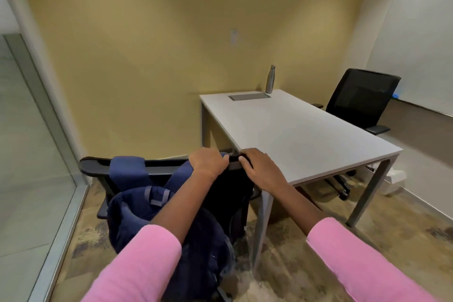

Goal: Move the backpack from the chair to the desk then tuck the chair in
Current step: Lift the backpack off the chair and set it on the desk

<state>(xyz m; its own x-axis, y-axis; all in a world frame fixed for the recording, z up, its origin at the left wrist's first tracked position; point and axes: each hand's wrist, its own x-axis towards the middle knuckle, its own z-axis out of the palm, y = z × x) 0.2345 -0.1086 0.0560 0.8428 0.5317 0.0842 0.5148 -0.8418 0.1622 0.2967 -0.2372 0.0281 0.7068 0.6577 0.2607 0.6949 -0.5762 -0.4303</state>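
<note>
A dark blue backpack (147, 213) hangs by its two shoulder straps over the top of a black office chair's backrest (98, 167), at the near left corner of the white desk (294, 135). My left hand (208, 160) grips the right strap where it crosses the backrest top. My right hand (259, 168) lies on the backrest's top edge beside it, fingers curled over the rim. The backpack's lower part is hidden behind my left sleeve.
A metal bottle (270, 79) and a grey cable hatch (250, 96) are at the desk's far end. A second black chair (360, 98) stands on the far right side. A glass partition (29, 154) runs along the left; yellow wall behind.
</note>
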